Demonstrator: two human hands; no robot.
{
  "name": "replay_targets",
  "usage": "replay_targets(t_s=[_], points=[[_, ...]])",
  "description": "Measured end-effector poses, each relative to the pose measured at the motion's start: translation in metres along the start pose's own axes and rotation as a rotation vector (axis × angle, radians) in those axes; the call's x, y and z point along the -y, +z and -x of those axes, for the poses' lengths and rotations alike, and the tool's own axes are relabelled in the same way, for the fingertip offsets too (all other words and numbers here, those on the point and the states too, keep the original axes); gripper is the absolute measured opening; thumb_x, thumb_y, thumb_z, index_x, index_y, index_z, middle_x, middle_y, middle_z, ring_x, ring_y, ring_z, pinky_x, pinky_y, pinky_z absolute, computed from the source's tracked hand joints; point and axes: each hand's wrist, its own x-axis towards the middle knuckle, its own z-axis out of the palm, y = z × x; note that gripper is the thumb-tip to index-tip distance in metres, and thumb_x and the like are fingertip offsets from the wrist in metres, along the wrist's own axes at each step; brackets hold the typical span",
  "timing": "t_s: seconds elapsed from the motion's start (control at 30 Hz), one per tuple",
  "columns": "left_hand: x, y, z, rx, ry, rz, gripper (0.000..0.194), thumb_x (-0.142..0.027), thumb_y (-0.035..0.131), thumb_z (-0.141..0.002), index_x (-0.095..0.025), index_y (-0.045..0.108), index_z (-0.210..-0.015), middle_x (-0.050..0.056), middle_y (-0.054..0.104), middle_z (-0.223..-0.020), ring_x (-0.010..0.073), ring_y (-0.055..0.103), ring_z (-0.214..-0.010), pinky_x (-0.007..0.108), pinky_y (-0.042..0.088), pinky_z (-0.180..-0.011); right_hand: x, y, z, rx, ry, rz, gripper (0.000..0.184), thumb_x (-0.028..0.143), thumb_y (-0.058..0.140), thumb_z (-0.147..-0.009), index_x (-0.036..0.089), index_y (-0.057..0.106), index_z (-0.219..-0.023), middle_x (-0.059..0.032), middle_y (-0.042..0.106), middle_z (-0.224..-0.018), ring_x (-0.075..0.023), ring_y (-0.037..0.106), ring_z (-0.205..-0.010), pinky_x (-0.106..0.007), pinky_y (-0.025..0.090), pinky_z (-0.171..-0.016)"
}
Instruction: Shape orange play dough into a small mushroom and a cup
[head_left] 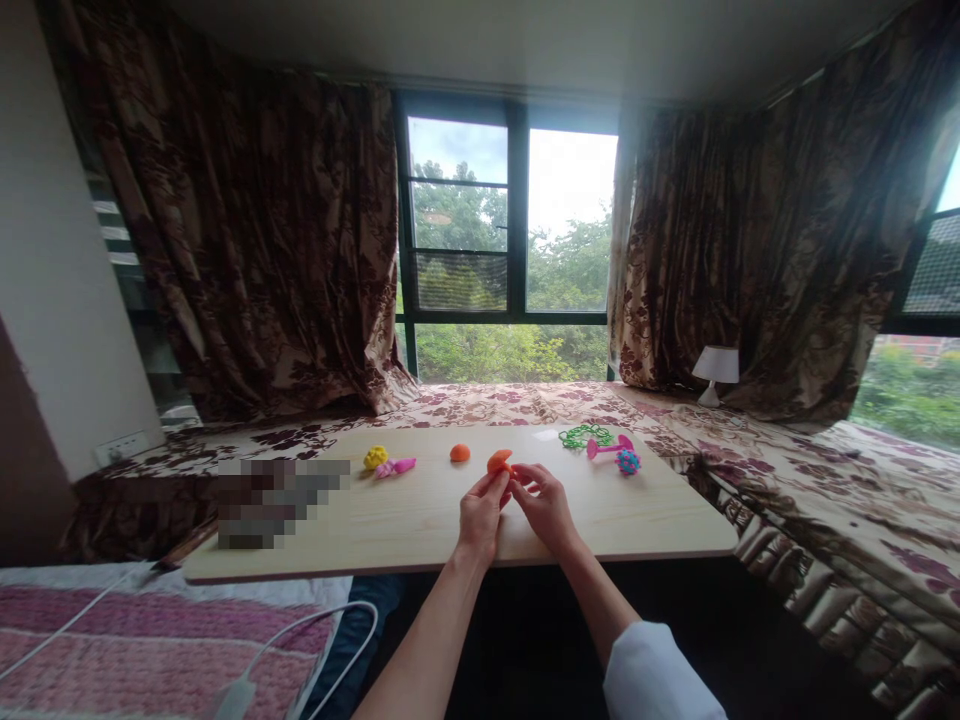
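Observation:
Over the middle of the table, my left hand (480, 512) grips a bright orange rounded piece (499, 460) between thumb and fingers. My right hand (541, 503) meets it from the right, its fingertips pinched at a small orange bit along the lower edge of that piece. The fingers hide part of it, and its exact kind is not clear. A second orange piece, a smooth dome (460, 453), rests flat side down on the table just left of and beyond my hands.
On the pale wooden table (420, 530) a yellow bumpy toy (375, 457) and a pink toy (396, 466) lie left. Right are green beads (585, 434), a pink toy piece (601, 447) and a blue-pink spiky ball (628, 460). A blurred patch covers the left end. A white lamp (717, 368) stands beyond.

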Motion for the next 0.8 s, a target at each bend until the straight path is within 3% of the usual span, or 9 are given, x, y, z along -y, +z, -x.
replay_targets(t_s=[0.53, 0.67, 0.8], points=[[0.001, 0.002, -0.001, 0.0, 0.056, -0.066, 0.037, -0.037, 0.069, -0.062, -0.016, 0.068, -0.093, 0.007, 0.068, -0.09, 0.0174, 0.061, -0.082, 0.031, 0.044, -0.078, 0.0, 0.0, 0.0, 0.039, 0.013, 0.039, 0.02, 0.028, 0.053, -0.08, 0.021, 0.068, -0.091, -0.0038, 0.064, -0.083, -0.0151, 0.059, -0.075, -0.025, 0.046, -0.065], [-0.001, -0.002, -0.004, -0.085, 0.076, -0.057, 0.035, -0.038, 0.069, -0.062, -0.016, 0.068, -0.089, 0.005, 0.067, -0.084, 0.0156, 0.061, -0.077, 0.031, 0.045, -0.075, -0.003, 0.001, -0.001, 0.06, 0.088, -0.036, 0.027, 0.023, 0.052, -0.078, 0.019, 0.065, -0.101, -0.0058, 0.064, -0.092, -0.0161, 0.06, -0.08, -0.024, 0.047, -0.064], [-0.002, -0.004, -0.005, -0.147, 0.151, -0.138, 0.032, -0.041, 0.068, -0.061, -0.016, 0.068, -0.082, 0.003, 0.065, -0.075, 0.0134, 0.059, -0.071, 0.028, 0.045, -0.071, -0.011, 0.002, -0.002, 0.137, 0.157, -0.026, 0.026, 0.016, 0.048, -0.075, 0.017, 0.07, -0.088, -0.0062, 0.066, -0.088, -0.0167, 0.061, -0.08, -0.026, 0.047, -0.069]])
